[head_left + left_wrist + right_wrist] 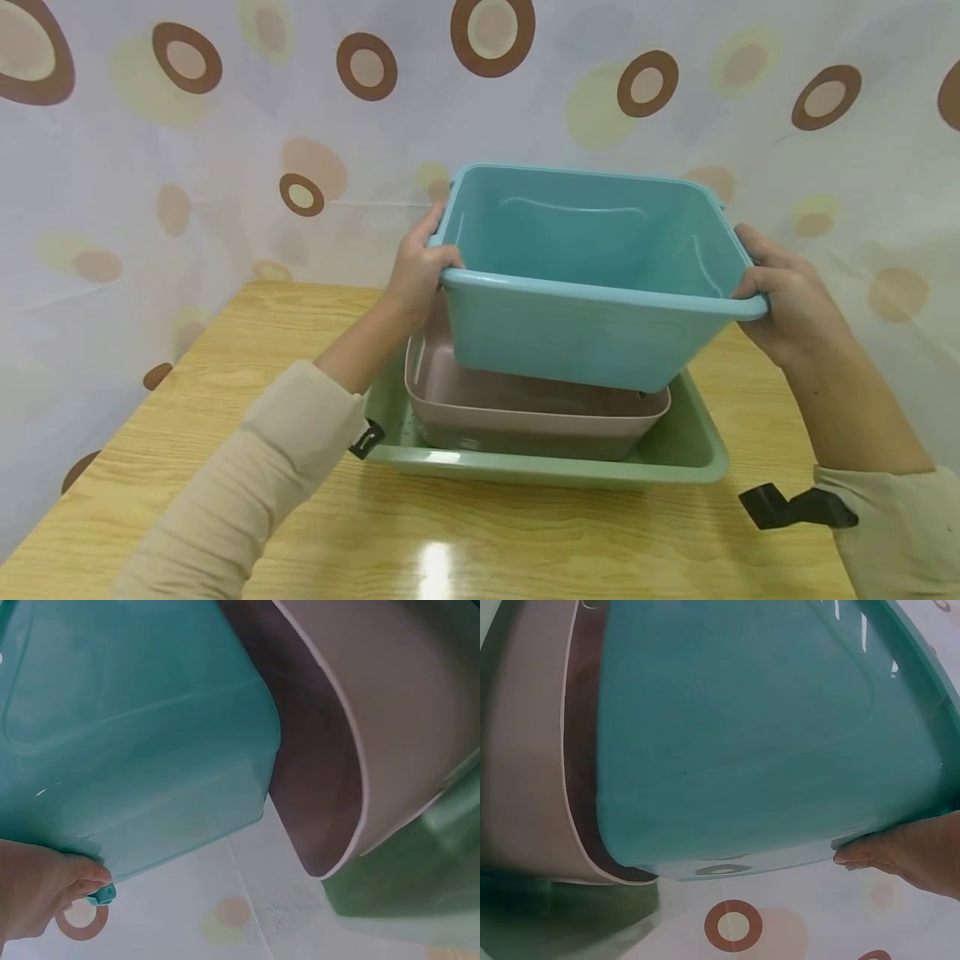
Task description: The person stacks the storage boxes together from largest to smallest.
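Observation:
Both hands hold a blue plastic bin by its two short sides, tilted, its right side a little lower. The left hand grips the left rim with the thumb over the edge; the right hand grips the right rim the same way. Beneath it a pinkish-brown bin sits inside a wider green basin. The blue bin's base overlaps the brown bin's opening in the head view. In the left wrist view the blue bin's wall stands above the brown bin's rim.
The green basin rests on a wood-grain table. Behind it hangs a pale cloth with brown and yellow circles. Black straps show at both sleeve cuffs.

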Action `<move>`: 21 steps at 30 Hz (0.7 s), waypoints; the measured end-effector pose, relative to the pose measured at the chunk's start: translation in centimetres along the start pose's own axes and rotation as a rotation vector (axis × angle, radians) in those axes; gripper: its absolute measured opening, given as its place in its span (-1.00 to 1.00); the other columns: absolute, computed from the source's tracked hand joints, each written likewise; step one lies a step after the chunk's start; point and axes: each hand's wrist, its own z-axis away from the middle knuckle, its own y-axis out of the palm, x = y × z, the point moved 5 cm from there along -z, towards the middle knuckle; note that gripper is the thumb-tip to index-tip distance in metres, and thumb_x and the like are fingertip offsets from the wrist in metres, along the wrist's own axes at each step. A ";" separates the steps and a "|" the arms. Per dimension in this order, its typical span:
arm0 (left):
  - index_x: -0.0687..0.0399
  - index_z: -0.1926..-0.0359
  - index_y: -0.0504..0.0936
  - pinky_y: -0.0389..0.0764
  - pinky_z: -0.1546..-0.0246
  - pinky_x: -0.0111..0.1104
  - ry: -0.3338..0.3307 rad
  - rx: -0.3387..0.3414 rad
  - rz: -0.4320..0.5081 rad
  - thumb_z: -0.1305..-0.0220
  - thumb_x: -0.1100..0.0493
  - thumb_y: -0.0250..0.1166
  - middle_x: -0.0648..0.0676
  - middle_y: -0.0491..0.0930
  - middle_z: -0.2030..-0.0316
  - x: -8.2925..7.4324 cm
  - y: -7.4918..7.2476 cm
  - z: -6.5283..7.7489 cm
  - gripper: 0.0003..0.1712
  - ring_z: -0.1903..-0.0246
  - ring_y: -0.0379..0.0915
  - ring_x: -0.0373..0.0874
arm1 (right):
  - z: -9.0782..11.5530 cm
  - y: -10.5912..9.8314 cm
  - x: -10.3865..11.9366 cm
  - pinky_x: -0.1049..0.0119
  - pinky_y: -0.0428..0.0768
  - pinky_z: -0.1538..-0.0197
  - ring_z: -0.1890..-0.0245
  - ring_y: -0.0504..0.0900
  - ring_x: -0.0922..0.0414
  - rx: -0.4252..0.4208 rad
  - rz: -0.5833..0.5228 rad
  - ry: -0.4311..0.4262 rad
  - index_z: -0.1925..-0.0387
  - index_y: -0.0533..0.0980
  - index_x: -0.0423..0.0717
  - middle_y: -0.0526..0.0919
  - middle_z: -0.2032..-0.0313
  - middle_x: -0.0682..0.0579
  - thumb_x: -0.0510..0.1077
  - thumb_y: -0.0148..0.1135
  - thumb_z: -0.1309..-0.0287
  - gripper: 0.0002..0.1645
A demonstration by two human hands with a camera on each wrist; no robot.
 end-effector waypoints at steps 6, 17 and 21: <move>0.14 -0.44 -0.05 0.30 -0.18 -0.23 0.013 0.008 0.017 0.28 0.46 -0.05 0.08 -0.01 -0.43 0.2 -0.5 0.2 0.07 -0.30 0.10 -0.02 | -0.1 0.6 -0.3 0.36 -0.24 -0.43 -0.42 -0.52 0.16 0.027 0.004 -0.002 -0.37 -0.57 0.01 -0.62 -0.40 0.23 -0.56 -0.49 0.08 0.02; 0.15 -0.44 -0.05 0.26 -0.24 -0.17 0.023 0.034 0.032 0.28 0.47 -0.06 0.10 -0.01 -0.43 0.4 -0.9 0.7 0.07 -0.34 0.05 0.02 | 0.1 1.5 -0.8 0.30 -0.31 -0.42 -0.41 -0.55 0.09 0.052 0.005 -0.013 -0.35 -0.59 -0.08 -0.65 -0.39 0.15 -0.58 -0.52 0.09 0.00; 0.18 -0.44 -0.10 0.23 -0.26 -0.20 -0.005 0.033 0.036 0.28 0.47 -0.06 0.10 -0.09 -0.45 0.6 -1.1 0.8 0.07 -0.36 -0.01 -0.03 | 0.1 1.6 -1.2 0.25 -0.33 -0.42 -0.41 -0.54 0.07 0.051 0.021 0.004 -0.36 -0.57 -0.08 -0.63 -0.40 0.12 -0.58 -0.50 0.07 0.00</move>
